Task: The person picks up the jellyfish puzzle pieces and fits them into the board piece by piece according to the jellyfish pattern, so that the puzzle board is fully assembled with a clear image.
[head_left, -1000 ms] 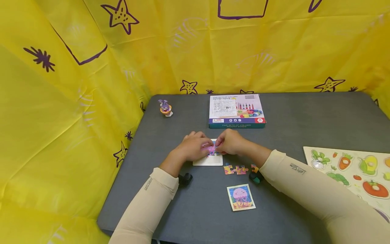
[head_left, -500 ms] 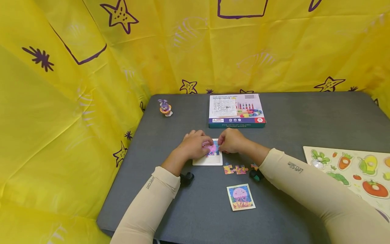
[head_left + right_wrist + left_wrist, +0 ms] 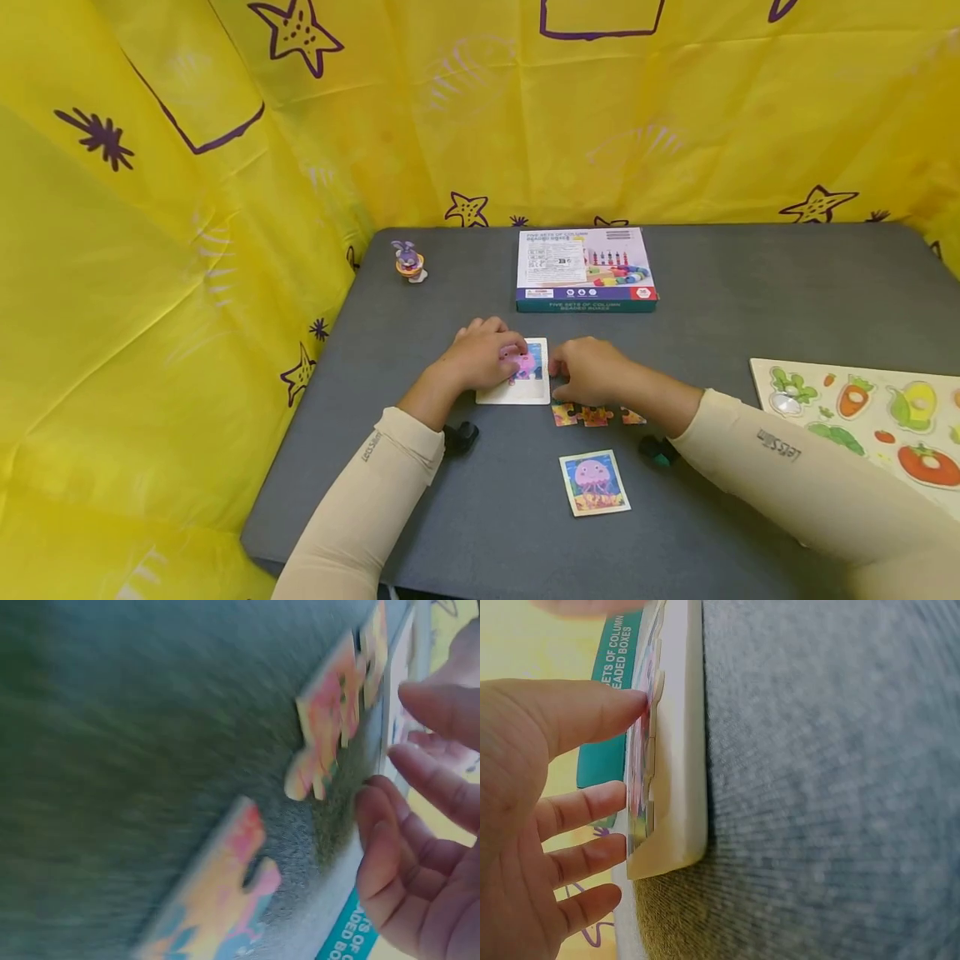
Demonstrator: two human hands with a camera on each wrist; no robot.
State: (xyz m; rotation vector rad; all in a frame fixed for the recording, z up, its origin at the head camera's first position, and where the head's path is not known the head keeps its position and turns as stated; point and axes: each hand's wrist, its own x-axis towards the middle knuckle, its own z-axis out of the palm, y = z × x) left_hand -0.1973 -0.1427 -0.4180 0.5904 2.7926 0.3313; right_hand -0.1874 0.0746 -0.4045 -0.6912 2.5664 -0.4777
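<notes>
In the head view my left hand (image 3: pixel 480 357) rests over a small white puzzle tray (image 3: pixel 534 395). Its thumb and fingertips touch the assembled pieces (image 3: pixel 637 772) in the left wrist view; these show a pink jellyfish, partly hidden by the hand. The tray's lower strip shows bare. Just right of the tray hovers my right hand (image 3: pixel 588 371), fingers loosely bent, holding nothing. Below it lie loose orange-and-pink jigsaw pieces (image 3: pixel 596 416). Two sit close together in the right wrist view, while another jigsaw piece (image 3: pixel 225 892) lies apart, nearer the camera.
A jellyfish picture card (image 3: pixel 595 483) lies toward the front. Behind the tray is a bead-set box (image 3: pixel 585 275), and a purple rabbit figurine (image 3: pixel 408 261) stands at the back left. On the right lies a vegetable puzzle board (image 3: pixel 862 408). Yellow cloth (image 3: pixel 420 125) surrounds the grey table.
My right hand has left the tray's right edge and moved right and nearer, over the loose pieces. The left hand stays on the puzzle.
</notes>
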